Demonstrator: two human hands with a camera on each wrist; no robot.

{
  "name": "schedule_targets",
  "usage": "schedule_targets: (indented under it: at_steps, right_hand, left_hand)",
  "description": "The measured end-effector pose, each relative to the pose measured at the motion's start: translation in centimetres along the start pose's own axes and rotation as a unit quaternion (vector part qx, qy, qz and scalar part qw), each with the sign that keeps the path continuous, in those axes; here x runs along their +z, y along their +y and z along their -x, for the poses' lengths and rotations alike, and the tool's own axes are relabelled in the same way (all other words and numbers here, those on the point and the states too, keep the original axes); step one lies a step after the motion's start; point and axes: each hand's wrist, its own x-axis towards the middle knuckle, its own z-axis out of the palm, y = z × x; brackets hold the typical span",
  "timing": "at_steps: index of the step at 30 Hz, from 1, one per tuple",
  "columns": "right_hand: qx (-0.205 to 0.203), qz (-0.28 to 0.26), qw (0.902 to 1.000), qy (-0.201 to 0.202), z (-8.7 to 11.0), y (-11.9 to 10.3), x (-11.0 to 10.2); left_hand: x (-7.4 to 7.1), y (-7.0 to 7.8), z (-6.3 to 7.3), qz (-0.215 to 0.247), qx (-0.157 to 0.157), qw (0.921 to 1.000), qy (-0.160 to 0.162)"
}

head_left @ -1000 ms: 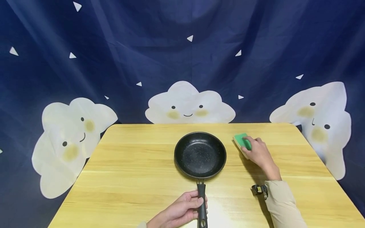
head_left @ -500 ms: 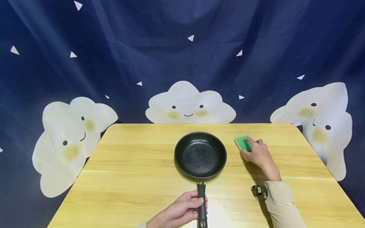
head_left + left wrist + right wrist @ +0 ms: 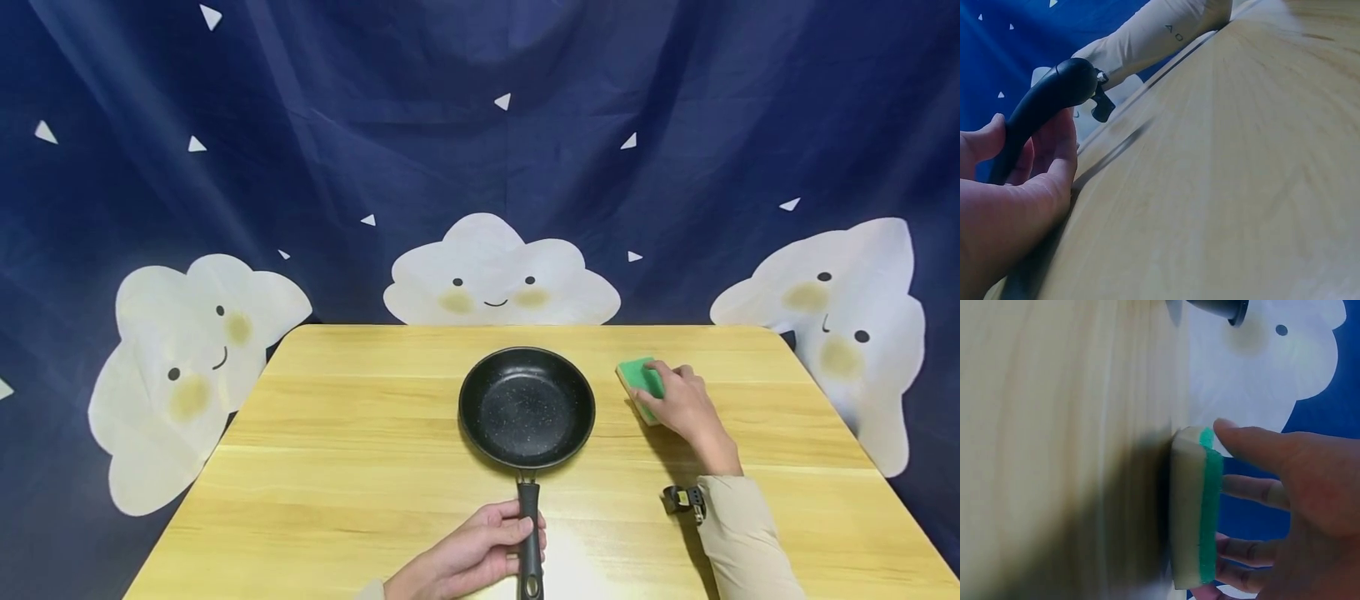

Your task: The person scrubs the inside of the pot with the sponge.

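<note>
A black frying pan (image 3: 525, 408) with a speckled inside sits near the middle of the wooden table. My left hand (image 3: 480, 554) grips its black handle (image 3: 1054, 90), thumb along the top and fingers wrapped beneath. To the pan's right is a sponge (image 3: 639, 379) with a green top and a pale body. It lies flat on, or just above, the table. Over the sponge is my right hand (image 3: 682, 408). In the right wrist view its thumb (image 3: 1254, 444) stands apart from the sponge, and the fingers reach to the green side, where their tips are partly hidden.
The light wooden table (image 3: 337, 467) extends around the pan on both sides. Behind it hangs a dark blue curtain (image 3: 420, 125) with white clouds and triangles. A small black device (image 3: 682, 500) is strapped at the right sleeve (image 3: 750, 533).
The sponge has shifted slightly towards me and lower under the right hand, whose thumb now looks looser on it. The left hand and the pan stay practically still.
</note>
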Motion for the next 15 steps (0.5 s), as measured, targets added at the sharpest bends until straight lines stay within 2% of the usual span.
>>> schedule_targets:
  at_steps: [10,15]
  right_hand:
    - [-0.028,-0.020,0.9990,0.029,-0.19,0.09,-0.39]
    - [-0.061,-0.053,0.9947,0.062,-0.42,-0.20,-0.77]
  left_hand:
    - [-0.18,0.15,0.02,-0.009,-0.004,0.9995,-0.031]
    - [0.06,0.39,0.09,-0.023,-0.010,0.9994,-0.025]
